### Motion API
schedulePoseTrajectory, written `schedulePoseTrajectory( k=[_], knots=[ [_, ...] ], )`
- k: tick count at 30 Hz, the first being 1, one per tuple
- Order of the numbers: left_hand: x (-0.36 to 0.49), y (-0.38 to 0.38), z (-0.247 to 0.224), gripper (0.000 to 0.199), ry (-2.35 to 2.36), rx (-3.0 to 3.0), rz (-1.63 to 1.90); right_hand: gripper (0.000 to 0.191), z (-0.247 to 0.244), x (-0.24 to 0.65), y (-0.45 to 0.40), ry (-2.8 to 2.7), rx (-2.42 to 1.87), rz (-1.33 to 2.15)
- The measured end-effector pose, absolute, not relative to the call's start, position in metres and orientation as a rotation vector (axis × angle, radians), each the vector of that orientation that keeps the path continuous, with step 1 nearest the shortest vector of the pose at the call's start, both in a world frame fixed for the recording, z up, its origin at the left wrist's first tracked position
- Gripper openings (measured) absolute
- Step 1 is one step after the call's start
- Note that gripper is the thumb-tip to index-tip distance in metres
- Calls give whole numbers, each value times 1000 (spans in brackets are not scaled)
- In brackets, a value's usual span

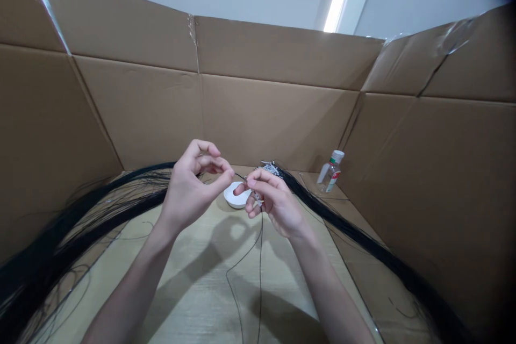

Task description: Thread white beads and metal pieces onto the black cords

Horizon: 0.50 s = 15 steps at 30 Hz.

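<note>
Left hand [189,193] and right hand [272,201] both pinch one black thread [258,247] — short taut span between fingertips, loose ends hanging down toward the person; white dish [236,196] just behind.

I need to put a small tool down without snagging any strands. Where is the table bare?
The table is bare between the forearms and just left of the left hand, apart from one thin thread hanging there. The black strand bundles along the left and right edges are crowded; so is the back around the white dish and bottle.
</note>
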<state>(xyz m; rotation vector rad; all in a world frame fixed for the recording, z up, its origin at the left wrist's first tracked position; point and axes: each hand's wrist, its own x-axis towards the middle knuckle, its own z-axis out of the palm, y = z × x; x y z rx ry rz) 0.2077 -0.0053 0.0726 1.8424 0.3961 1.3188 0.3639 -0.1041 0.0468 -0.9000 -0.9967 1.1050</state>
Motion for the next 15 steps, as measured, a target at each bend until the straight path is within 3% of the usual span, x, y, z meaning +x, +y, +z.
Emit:
schedulePoseTrajectory(
  k=[5, 15],
  knots=[
    [211, -6, 72, 36, 412, 1777, 1305, 27, 44, 363, -101, -1023, -972, 1024],
    [220, -6, 65, 43, 420, 1718, 1436, 15, 33, 359, -98, -1366, -1282, 5]
  ],
)
